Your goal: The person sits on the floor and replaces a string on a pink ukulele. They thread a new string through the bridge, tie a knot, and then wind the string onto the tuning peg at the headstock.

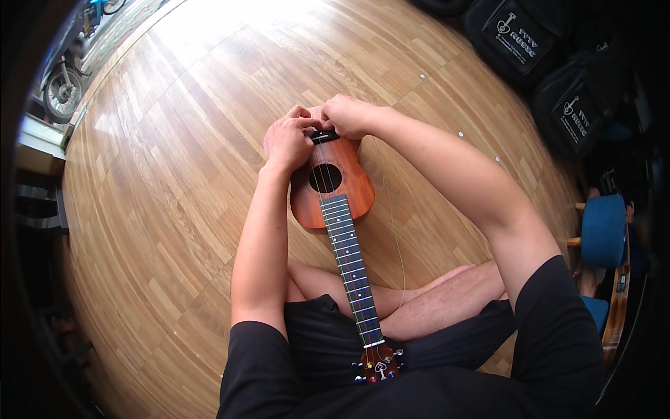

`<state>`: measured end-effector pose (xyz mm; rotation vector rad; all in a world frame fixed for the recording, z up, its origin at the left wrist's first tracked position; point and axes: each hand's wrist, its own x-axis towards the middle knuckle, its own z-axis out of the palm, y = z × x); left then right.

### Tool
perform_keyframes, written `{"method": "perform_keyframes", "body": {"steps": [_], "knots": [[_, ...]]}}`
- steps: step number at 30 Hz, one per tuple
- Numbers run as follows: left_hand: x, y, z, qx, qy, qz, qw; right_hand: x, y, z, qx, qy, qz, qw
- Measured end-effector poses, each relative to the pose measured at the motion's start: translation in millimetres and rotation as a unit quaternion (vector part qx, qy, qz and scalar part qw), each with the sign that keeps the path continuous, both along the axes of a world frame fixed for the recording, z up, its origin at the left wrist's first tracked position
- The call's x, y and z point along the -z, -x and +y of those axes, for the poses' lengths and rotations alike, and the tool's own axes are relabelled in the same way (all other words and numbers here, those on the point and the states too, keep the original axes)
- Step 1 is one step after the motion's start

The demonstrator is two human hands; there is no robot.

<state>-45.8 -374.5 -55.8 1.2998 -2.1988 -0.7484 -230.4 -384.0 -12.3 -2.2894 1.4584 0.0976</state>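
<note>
A reddish-brown ukulele (357, 183) lies face up in front of me, its neck (347, 258) running back toward my lap and its headstock (380, 368) close to my body. My left hand (289, 142) rests over the lower left of the body, fingers bent in at the dark bridge (323, 137). From the other side my right hand (347, 116) meets it there, fingers pinched together just beyond the bridge. What the fingertips hold is hidden. A thin, pale loose string (400, 244) curves over the floor to the right of the neck, down to my crossed legs.
Black instrument bags (516, 35) with white print line the far right. A blue-topped stool (604, 230) stands at right, beside part of another person and a wooden instrument edge (620, 293). Dark furniture (42, 209) is at left; a motorbike wheel (63, 91) shows outside at far left.
</note>
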Motion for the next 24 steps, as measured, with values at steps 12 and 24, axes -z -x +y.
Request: {"method": "perform_keyframes", "body": {"steps": [12,24], "knots": [[-10,0,7,0.029,0.02,-0.034,0.999,7,0,13,-0.065,0.09,-0.013,0.994],[3,-2,2,0.044,0.066,-0.012,0.997,-2,11,23,-0.092,0.087,-0.097,0.987]]}}
